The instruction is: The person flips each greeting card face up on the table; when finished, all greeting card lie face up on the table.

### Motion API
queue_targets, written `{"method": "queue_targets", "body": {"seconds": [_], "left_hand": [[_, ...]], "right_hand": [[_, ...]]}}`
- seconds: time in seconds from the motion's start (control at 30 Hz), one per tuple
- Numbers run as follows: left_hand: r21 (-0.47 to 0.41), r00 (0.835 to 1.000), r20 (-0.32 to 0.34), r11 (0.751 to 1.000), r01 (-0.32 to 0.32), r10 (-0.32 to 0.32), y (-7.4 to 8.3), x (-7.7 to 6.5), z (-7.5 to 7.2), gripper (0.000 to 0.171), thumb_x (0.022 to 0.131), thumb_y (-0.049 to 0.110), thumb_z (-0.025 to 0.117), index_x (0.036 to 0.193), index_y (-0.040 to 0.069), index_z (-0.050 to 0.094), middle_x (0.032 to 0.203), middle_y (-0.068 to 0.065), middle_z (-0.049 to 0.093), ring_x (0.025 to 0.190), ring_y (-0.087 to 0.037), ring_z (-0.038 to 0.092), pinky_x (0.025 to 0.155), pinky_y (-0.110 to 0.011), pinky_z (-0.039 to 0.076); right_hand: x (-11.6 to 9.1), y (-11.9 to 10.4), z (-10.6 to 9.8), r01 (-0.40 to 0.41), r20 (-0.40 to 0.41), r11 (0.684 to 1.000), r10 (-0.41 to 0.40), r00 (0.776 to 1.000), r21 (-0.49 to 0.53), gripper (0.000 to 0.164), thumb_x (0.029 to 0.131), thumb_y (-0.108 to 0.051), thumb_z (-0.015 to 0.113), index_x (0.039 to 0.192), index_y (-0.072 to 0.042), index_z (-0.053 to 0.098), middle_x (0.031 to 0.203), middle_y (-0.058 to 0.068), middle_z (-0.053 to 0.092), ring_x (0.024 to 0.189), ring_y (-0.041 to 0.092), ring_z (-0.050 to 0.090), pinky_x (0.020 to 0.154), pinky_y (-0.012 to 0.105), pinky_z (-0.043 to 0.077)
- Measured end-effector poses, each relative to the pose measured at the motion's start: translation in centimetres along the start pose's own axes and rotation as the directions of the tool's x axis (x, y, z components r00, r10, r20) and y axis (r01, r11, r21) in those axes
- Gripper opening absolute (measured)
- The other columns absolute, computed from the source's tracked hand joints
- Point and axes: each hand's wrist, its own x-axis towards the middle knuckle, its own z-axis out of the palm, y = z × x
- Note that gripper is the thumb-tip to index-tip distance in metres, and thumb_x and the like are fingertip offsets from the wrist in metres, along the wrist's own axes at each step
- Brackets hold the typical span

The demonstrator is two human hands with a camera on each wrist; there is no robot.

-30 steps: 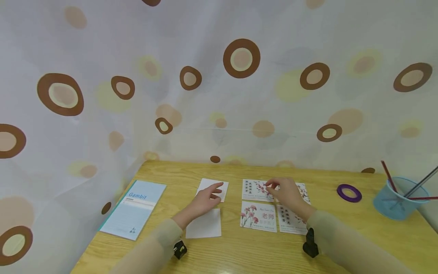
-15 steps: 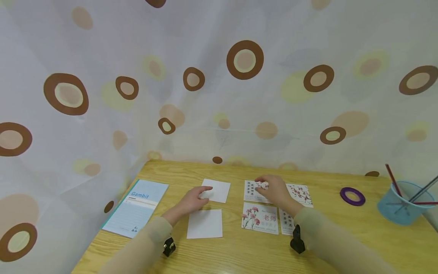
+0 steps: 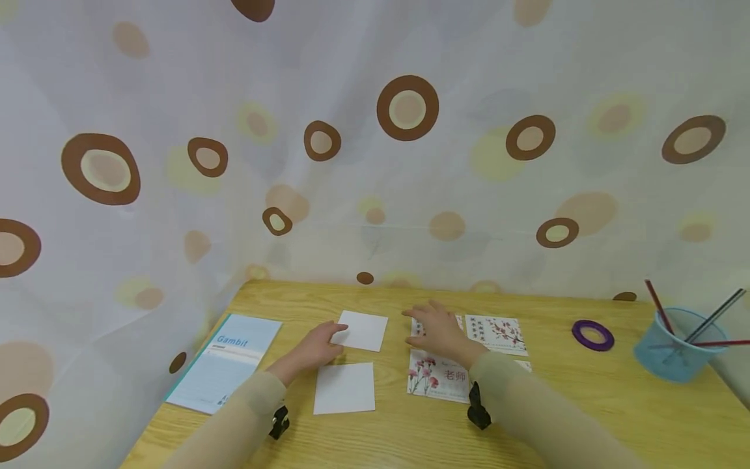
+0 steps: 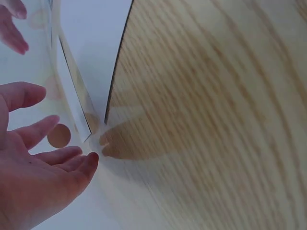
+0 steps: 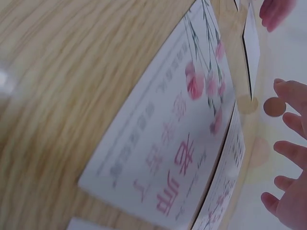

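My left hand (image 3: 310, 348), fingers loosely extended and holding nothing, is at the left side of the upper blank white card (image 3: 364, 331). A second blank white card (image 3: 344, 389) lies nearer to me. Spread fingers of my right hand (image 3: 439, 332) reach over the upper-left printed card (image 3: 458, 320), covering most of it. Below that is a card with pink carnations and red characters (image 5: 192, 120). To the right lies a card with red blossom branches (image 3: 505, 333). My right sleeve hides most of the lower-right card (image 3: 523, 365).
A light blue Gambit notebook (image 3: 225, 361) lies at the left of the wooden table (image 3: 404, 440). On the right are a purple tape roll (image 3: 578, 335) and a blue cup (image 3: 668, 361) with several thin sticks. A spotted curtain (image 3: 351, 189) hangs behind.
My right hand has moved left, from between the two upper printed cards to over the left one. My left hand has drawn back left, uncovering the blank cards. The cards lie still.
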Motion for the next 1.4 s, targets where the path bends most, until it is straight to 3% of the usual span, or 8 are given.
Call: {"method": "queue_targets", "body": {"seconds": [0.27,0.6,0.8,1.13,1.4], "left_hand": [[0.023,1.000,0.012,1.000,-0.005,0.005,-0.7,-0.1,-0.2,0.052,0.091,0.010,0.058,0.141,-0.003,0.050,0.150,-0.029,0.042,0.145,-0.046,0.030,0.118,-0.057,0.026],[0.015,0.999,0.021,1.000,0.027,-0.027,-1.2,0.1,0.2,0.061,0.094,0.013,0.059,0.148,-0.005,0.038,0.152,-0.029,0.038,0.144,-0.045,0.031,0.119,-0.056,0.026],[-0.006,0.999,0.018,0.999,0.038,-0.038,-1.0,-0.2,0.2,0.061,0.094,0.013,0.058,0.149,-0.006,0.037,0.153,-0.028,0.038,0.145,-0.045,0.030,0.119,-0.056,0.025],[-0.025,0.998,-0.006,0.998,0.058,-0.058,-1.1,-0.4,0.8,0.061,0.092,0.014,0.059,0.147,-0.003,0.041,0.152,-0.026,0.040,0.145,-0.048,0.028,0.119,-0.058,0.024],[-0.062,0.998,-0.025,0.996,0.060,-0.062,-0.9,0.1,0.9,0.064,0.088,0.012,0.060,0.147,-0.003,0.042,0.150,-0.025,0.043,0.141,-0.043,0.038,0.116,-0.056,0.032]], "right_hand": [[1.1,-2.3,1.5,0.019,0.102,0.999,-0.016,0.995,-0.030,0.060,0.090,-0.039,0.071,0.145,-0.022,0.052,0.154,0.011,0.044,0.148,0.047,0.017,0.112,0.071,0.023],[1.9,-3.8,2.2,0.092,0.162,0.990,-0.074,0.984,-0.108,0.063,0.090,-0.045,0.068,0.146,-0.022,0.050,0.155,0.012,0.042,0.149,0.047,0.016,0.112,0.070,0.023],[2.2,-4.1,2.7,0.081,0.193,0.988,-0.055,0.980,-0.129,0.063,0.091,-0.050,0.065,0.147,-0.024,0.050,0.156,0.011,0.040,0.151,0.045,0.013,0.113,0.070,0.021],[2.2,-4.3,3.7,0.085,0.159,0.984,-0.060,0.986,-0.158,0.060,0.092,-0.050,0.064,0.142,-0.020,0.055,0.151,0.012,0.048,0.150,0.044,0.019,0.111,0.072,0.023],[2.2,-4.6,3.9,0.068,0.129,0.980,-0.044,0.991,-0.187,0.056,0.093,-0.048,0.062,0.141,-0.019,0.056,0.149,0.012,0.050,0.149,0.043,0.022,0.112,0.069,0.025]]}}
